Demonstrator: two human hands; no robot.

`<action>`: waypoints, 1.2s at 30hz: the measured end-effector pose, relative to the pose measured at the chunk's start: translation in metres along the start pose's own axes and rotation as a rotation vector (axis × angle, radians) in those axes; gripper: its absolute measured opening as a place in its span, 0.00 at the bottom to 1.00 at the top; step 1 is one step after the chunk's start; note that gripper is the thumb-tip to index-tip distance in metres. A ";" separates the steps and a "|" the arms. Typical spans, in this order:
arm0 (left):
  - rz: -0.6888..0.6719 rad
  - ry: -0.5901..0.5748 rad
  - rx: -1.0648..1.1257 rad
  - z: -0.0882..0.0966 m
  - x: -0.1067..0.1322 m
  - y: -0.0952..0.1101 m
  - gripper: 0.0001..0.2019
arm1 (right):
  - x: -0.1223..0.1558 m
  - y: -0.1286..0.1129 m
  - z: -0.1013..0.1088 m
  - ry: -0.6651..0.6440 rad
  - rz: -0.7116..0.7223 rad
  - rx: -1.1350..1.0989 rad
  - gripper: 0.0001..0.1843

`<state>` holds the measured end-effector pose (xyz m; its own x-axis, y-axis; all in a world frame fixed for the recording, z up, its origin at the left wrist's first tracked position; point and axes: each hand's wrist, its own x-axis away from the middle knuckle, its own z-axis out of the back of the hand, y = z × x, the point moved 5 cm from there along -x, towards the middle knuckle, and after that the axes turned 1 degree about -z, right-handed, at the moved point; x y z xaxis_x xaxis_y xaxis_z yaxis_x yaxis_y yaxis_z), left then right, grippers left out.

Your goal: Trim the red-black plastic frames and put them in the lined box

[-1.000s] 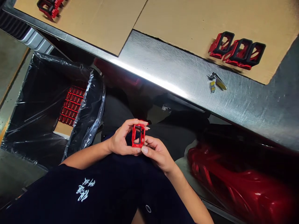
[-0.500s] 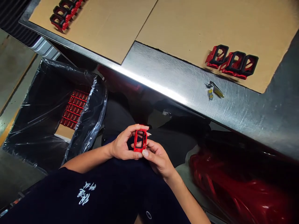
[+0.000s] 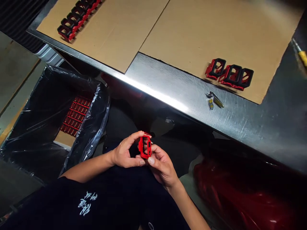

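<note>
Between my two hands, over my lap, is a small red plastic frame (image 3: 141, 149) with a black inner edge and an open middle. My left hand (image 3: 126, 150) grips its left side, index finger at the top and thumb by the lower end. My right hand (image 3: 163, 164) pinches the lower right corner with the thumb, its other fingers curled behind. On the cardboard at right, three similar red and black frames (image 3: 231, 76) stand close together. A row of several more frames (image 3: 72, 22) lines the far left cardboard.
A black-lined bin (image 3: 31, 111) at left holds rows of red frames (image 3: 75, 116) on cardboard. Small yellow and metal pieces (image 3: 214, 100) lie on the steel table (image 3: 158, 86). A yellow-handled tool (image 3: 301, 56) lies at the right edge. Red plastic wrapping (image 3: 240, 191) fills the lower right.
The red frame has been turned in my hands, so its side now shows more. Both hands stay on it. The view has shifted slightly, bringing the yellow-handled tool into sight.
</note>
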<state>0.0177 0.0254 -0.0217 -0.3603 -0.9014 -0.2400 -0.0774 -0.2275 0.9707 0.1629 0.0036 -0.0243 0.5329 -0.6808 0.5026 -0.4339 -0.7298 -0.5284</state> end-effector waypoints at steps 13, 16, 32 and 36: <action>0.192 0.384 -0.247 0.051 -0.004 0.008 0.25 | -0.007 -0.008 0.008 0.105 0.083 0.189 0.15; 0.129 0.281 -0.219 0.048 -0.009 0.015 0.15 | -0.009 -0.012 0.005 0.111 0.095 0.294 0.14; 0.218 -0.030 -0.275 0.052 -0.007 0.024 0.17 | -0.021 -0.029 0.005 0.050 0.280 1.051 0.10; 0.291 -0.173 -0.420 0.073 0.005 0.035 0.12 | -0.036 -0.029 -0.009 -0.162 0.336 1.224 0.09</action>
<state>-0.0546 0.0393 0.0120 -0.4620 -0.8835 0.0779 0.4141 -0.1371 0.8998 0.1503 0.0487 -0.0212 0.6468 -0.7413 0.1792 0.3388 0.0687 -0.9384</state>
